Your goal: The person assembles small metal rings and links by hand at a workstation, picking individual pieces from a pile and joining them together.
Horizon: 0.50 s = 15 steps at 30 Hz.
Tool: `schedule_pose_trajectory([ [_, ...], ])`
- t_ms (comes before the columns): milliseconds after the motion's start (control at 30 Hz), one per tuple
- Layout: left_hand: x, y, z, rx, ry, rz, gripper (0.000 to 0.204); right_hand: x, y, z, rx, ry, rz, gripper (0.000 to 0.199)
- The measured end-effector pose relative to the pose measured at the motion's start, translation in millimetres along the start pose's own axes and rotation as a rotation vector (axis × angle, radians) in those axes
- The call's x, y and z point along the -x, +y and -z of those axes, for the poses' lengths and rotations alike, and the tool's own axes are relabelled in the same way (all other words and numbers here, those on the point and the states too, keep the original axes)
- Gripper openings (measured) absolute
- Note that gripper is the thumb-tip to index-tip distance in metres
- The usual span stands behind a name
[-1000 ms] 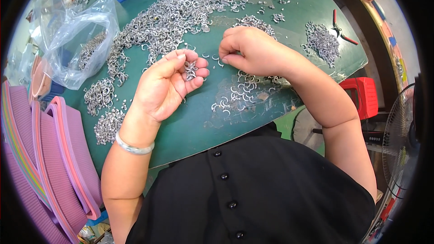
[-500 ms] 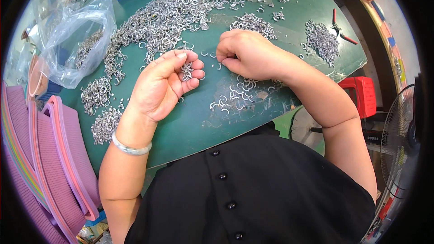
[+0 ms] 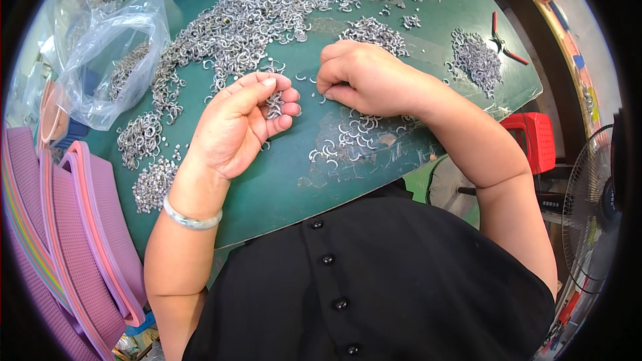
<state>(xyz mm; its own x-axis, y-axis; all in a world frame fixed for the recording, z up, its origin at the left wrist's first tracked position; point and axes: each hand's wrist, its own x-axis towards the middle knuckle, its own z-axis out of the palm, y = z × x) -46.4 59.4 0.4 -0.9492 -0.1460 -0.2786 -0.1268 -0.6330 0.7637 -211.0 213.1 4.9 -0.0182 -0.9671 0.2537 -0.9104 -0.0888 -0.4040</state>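
Left hand: the left hand (image 3: pixel 244 124) is hovering palm-up over the dark green table top (image 3: pixel 281 187), fingers curling in and cupping a small cluster of silver metal C-shaped rings (image 3: pixel 274 103) against the fingertips; a pale bangle (image 3: pixel 190 217) is sitting on the wrist
Right hand: the right hand (image 3: pixel 364 77) is resting knuckles-up on the table, fingers tucked under and pressed together; whether they are pinching a ring underneath cannot be told, the fingertips being hidden
Rings near hands: a loose scatter of open silver rings (image 3: pixel 348 137) is lying just below the right hand, on a clear taped patch of the table
Bulk supply: a long heap of unsorted silver rings (image 3: pixel 234 23) is spreading across the far table, from the upper middle down to the left edge
Separate piles: a smaller mound (image 3: pixel 374 27) is sitting just beyond the right hand, another grey mound (image 3: pixel 475 60) well off to the right
Bags: a clear plastic bag partly filled with rings (image 3: pixel 110 67) is slumping at the left edge
Tool: red-handled pliers (image 3: pixel 501 40) are lying at the far right, untouched
Progress, judged: only a few small piles are standing apart while the main heap is looking large, so most of the handling seems left to do
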Motion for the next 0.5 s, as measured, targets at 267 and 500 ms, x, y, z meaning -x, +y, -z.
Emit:
schedule_pose_trajectory([
  [267,0.3,0.5,-0.1,-0.002,0.007,0.005,0.015,-0.7,-0.4,1.1,-0.045,-0.024,-0.004,0.004],
  [500,2.5,-1.3,-6.0,-0.078,0.034,0.004,0.02,-3.5,-4.2,5.4,-0.122,0.011,0.02,0.006],
])
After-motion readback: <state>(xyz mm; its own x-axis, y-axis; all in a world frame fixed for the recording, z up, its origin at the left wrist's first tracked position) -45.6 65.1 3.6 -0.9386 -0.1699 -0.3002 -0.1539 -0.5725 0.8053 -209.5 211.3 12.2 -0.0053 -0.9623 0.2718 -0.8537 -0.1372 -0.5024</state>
